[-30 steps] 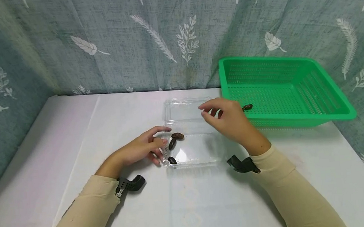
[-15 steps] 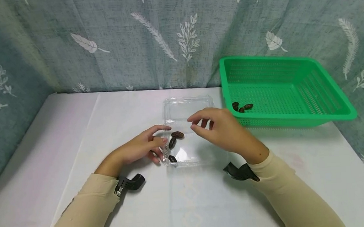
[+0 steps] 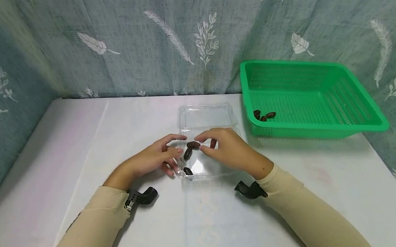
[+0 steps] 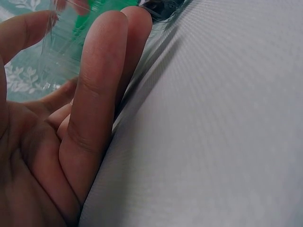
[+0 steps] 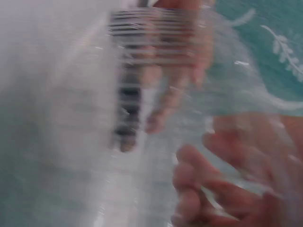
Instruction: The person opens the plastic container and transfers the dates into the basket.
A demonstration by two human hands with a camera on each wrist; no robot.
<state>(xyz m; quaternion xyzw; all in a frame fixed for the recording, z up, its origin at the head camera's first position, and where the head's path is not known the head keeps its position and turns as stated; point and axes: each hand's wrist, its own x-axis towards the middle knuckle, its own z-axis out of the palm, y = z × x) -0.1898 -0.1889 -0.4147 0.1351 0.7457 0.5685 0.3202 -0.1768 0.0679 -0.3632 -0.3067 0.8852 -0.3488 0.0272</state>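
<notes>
Your right hand (image 3: 229,148), thumb and forefinger narrowly parted, is at one date (image 3: 193,145)

Your left hand (image 3: 156,154), loosely spread, touches the clear box (image 3: 215,164) holding this date and two others (image 3: 188,154); green basket (image 3: 310,130) stands at right

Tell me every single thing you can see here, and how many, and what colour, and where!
Curtain: one backdrop, blue-green with white leaves, behind the table
Table: one, white, under everything
Basket: one, green, on the right at the back
Brown fruits in the basket: about four, bunched so hard to count, dark brown, near-left corner
Plastic box: one, clear, in the middle, lid open at the far side
Brown fruits in the box: three, dark brown, left part
Black wrist pieces: two, black, one at each wrist
Sleeves: two, beige, on both arms
Left hand: one, bare, at the box's left edge
Right hand: one, bare, over the box
</notes>
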